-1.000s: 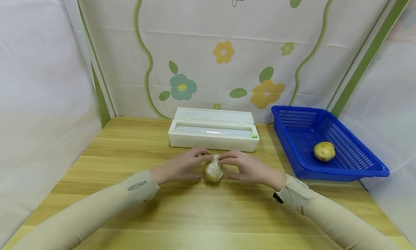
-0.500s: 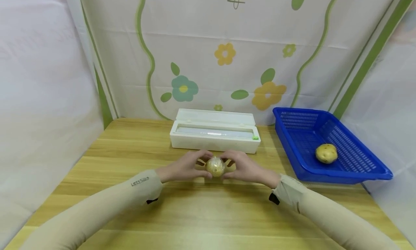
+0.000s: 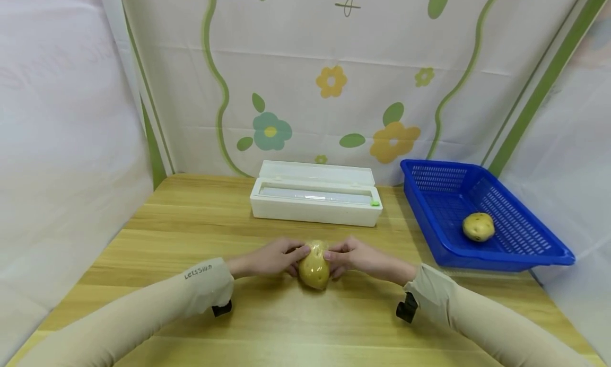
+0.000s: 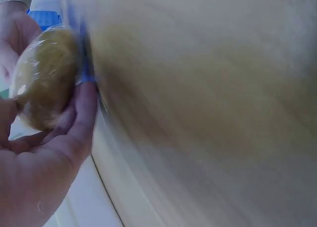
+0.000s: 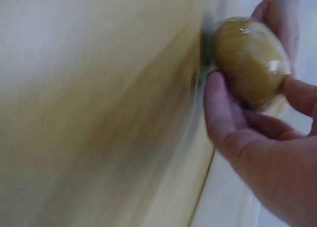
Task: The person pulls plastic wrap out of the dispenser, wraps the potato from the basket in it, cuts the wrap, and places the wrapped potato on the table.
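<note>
A potato [image 3: 314, 270] in shiny clear film is held between both hands over the middle of the table. From the left side, my left hand [image 3: 272, 258] grips it with the thumb on top and curled fingers beneath. My right hand [image 3: 366, 259] holds the opposite side in the same way. Both wrist views show the wrapped potato [image 4: 49, 78] [image 5: 251, 61] close up, film glinting, with thumb and fingers around it. How far it is from the tabletop is hard to tell.
Behind the hands stands a long white box [image 3: 315, 210] with its lid raised and a roll of film inside. A blue plastic basket [image 3: 506, 261] at the right holds another potato [image 3: 478, 227]. Printed cloth [image 3: 296, 80] walls the table at the back and sides.
The hands have closed in on the wrapped potato from both sides. It has turned, showing a smoother face instead of the gathered film, and sits slightly nearer the person.
</note>
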The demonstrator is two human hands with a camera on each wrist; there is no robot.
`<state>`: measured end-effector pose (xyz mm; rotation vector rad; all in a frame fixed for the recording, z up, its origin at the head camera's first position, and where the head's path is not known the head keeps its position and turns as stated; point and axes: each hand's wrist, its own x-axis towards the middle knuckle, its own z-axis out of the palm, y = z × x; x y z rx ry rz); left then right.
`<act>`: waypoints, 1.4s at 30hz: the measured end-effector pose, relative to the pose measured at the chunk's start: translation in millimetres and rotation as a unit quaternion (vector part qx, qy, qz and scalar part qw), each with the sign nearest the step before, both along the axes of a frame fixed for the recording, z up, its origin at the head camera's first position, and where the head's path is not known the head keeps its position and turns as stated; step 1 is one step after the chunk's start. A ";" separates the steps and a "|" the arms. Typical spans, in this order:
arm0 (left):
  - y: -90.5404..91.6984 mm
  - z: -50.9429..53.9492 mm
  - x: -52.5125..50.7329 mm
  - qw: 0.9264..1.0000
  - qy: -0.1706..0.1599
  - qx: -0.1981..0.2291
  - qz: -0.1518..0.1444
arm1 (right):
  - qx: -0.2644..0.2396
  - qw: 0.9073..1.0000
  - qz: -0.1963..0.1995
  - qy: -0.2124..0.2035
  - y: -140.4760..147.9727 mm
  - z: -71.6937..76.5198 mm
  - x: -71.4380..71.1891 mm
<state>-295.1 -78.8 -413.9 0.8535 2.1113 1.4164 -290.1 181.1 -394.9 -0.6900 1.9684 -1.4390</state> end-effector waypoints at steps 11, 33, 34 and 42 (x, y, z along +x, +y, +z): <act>1.2 3.5 3.5 0.988 0.131 -0.072 0.051 | 0.036 0.991 -0.129 -0.001 -8.8 -6.0 -1.5; 2.7 5.5 -0.5 0.959 0.266 -0.091 0.037 | 0.134 0.912 -0.030 0.386 -9.2 0.5 -4.4; 2.5 5.3 -1.2 0.960 0.265 -0.086 0.033 | 0.136 0.913 -0.033 0.384 -9.5 0.5 -4.6; 1.0 1.5 -6.8 0.958 0.276 -0.075 0.018 | 0.137 0.909 -0.036 0.392 -14.0 -0.5 -2.3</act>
